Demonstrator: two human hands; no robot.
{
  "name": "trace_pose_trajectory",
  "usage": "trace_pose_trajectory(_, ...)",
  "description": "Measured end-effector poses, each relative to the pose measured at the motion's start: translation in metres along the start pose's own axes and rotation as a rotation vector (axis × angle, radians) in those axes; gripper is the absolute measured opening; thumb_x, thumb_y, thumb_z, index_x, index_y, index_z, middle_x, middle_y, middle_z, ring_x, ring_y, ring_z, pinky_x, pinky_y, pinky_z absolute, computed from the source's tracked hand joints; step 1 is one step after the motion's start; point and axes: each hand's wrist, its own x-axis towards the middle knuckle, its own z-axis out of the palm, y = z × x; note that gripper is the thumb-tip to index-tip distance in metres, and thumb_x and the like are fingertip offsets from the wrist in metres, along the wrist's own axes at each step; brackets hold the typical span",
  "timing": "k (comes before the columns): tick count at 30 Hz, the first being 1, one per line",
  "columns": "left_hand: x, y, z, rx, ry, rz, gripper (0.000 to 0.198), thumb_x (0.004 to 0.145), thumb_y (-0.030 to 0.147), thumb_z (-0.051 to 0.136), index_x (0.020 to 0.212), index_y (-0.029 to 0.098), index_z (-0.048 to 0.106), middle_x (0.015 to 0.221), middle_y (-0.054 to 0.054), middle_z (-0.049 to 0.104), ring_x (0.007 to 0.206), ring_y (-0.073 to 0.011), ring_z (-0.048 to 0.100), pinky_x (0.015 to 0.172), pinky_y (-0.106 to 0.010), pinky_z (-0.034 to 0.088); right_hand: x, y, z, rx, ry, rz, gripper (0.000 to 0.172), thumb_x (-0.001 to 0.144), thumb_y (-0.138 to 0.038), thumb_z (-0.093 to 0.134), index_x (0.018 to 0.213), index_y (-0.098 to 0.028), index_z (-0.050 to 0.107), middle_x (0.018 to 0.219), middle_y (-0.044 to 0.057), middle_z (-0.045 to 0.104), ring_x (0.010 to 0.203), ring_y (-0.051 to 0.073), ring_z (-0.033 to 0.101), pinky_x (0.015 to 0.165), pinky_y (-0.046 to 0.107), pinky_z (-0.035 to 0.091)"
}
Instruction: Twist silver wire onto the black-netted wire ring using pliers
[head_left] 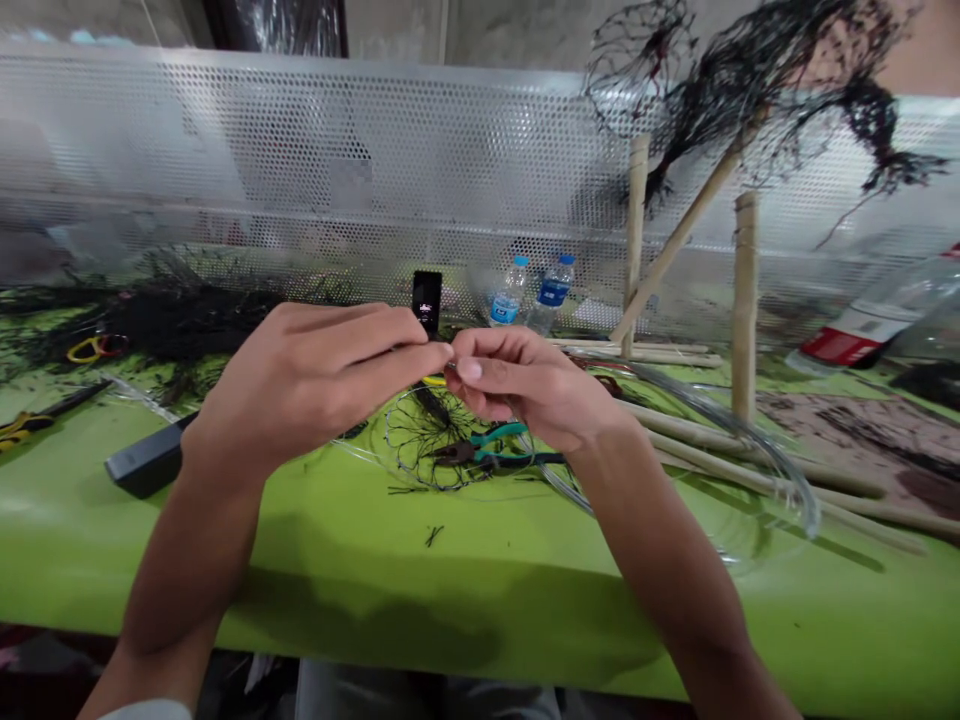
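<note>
My left hand [315, 375] and my right hand [525, 385] meet fingertip to fingertip above the table [360, 560]. Both are closed in a pinch. Whatever sits between the fingertips is too small and hidden to name. Under the hands lies a round black wire mesh [420, 455], partly covered by pliers [476, 447] with green handles. Thin clear strands run across the table near the mesh. A small scrap of black wire [433, 536] lies nearer the front edge.
Wooden sticks [739, 465] and a coil of clear tubing [780, 470] lie at right. Upright posts [745, 300] carry tangled black wire [720, 90]. Two water bottles [508, 295], a phone [427, 297] and a perforated metal screen [465, 150] stand behind. Left are yellow-handled scissors [86, 349] and a dark box [150, 462].
</note>
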Motion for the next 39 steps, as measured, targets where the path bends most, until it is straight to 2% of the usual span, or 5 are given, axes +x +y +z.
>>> trace_pose_trajectory(6, 0.001, -0.001, 0.0, -0.052, -0.007, -0.025, 0.01, 0.099, 0.013, 0.063, 0.101, 0.022, 0.066, 0.093, 0.0, 0.075, 0.072, -0.0127, 0.07, 0.059, -0.029, 0.049, -0.002, 0.0, 0.003, -0.356, 0.08, -0.215, 0.026, 0.09, -0.032, 0.081, 0.076, -0.016, 0.064, 0.059, -0.008, 0.049, 0.05, 0.005, 0.037, 0.045, 0.021, 0.027)
trace_pose_trajectory(15, 0.007, 0.008, 0.001, -0.144, 0.013, -0.109, 0.008, 0.102, 0.023, 0.064, 0.104, 0.023, 0.071, 0.096, 0.001, 0.077, 0.076, -0.011, 0.073, 0.064, -0.024, 0.052, -0.019, 0.0, 0.01, -1.849, 0.336, -0.954, 0.031, 0.097, -0.011, 0.062, 0.067, -0.02, 0.056, 0.058, -0.004, 0.051, 0.053, 0.011, 0.036, 0.052, 0.03, 0.029)
trace_pose_trajectory(19, 0.005, 0.008, 0.005, -0.085, 0.036, -0.141, 0.009, 0.103, 0.024, 0.063, 0.104, 0.026, 0.071, 0.097, 0.003, 0.077, 0.078, -0.0116, 0.074, 0.062, -0.025, 0.054, -0.018, -0.003, 0.013, -1.454, 0.41, -0.568, 0.027, 0.097, -0.02, 0.066, 0.071, -0.019, 0.061, 0.056, -0.005, 0.055, 0.05, 0.009, 0.044, 0.049, 0.027, 0.031)
trace_pose_trajectory(24, 0.004, 0.006, 0.005, -0.052, 0.078, -0.071, 0.01, 0.1, 0.02, 0.066, 0.106, 0.027, 0.07, 0.093, 0.005, 0.077, 0.078, -0.0103, 0.074, 0.063, -0.027, 0.054, -0.016, -0.017, 0.006, -0.459, 0.034, 0.06, 0.022, 0.097, -0.033, 0.066, 0.092, -0.015, 0.077, 0.088, 0.003, 0.079, 0.056, 0.011, 0.068, 0.05, 0.024, 0.048)
trace_pose_trajectory(39, 0.006, 0.004, -0.002, -0.073, 0.021, -0.131, 0.007, 0.102, 0.027, 0.065, 0.098, 0.024, 0.07, 0.091, 0.003, 0.077, 0.075, -0.0098, 0.071, 0.061, -0.027, 0.047, -0.011, -0.008, 0.012, -0.403, 0.159, -0.189, 0.025, 0.092, -0.039, 0.079, 0.084, -0.017, 0.069, 0.061, -0.004, 0.059, 0.055, 0.01, 0.058, 0.051, 0.023, 0.045)
